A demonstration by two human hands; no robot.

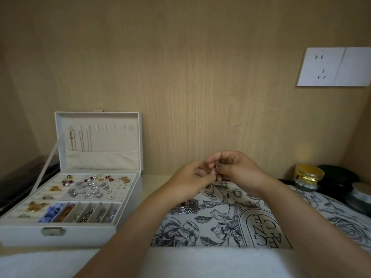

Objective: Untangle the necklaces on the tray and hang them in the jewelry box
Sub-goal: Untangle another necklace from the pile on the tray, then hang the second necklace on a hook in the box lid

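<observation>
A flower-printed tray (224, 227) lies in front of me with a heap of tangled silver necklaces (187, 207) on its left part. Above the tray's far edge my left hand (190, 178) and my right hand (239, 169) meet, and both pinch a thin silver necklace (215, 167) by a small metal part; its chain hangs down toward the tray. The white jewelry box (80, 231) stands open at the left. Inside its raised lid (98, 137), three thin necklaces (81, 141) hang from hooks on the left side.
The box's lower tray holds several earrings, rings and beads in compartments. A gold-lidded jar (308, 174), a dark round case (339, 175) and a roll of tape (360, 197) sit at the right. A wall socket (333, 67) is on the wooden back panel. A white towel (200, 261) lies nearest me.
</observation>
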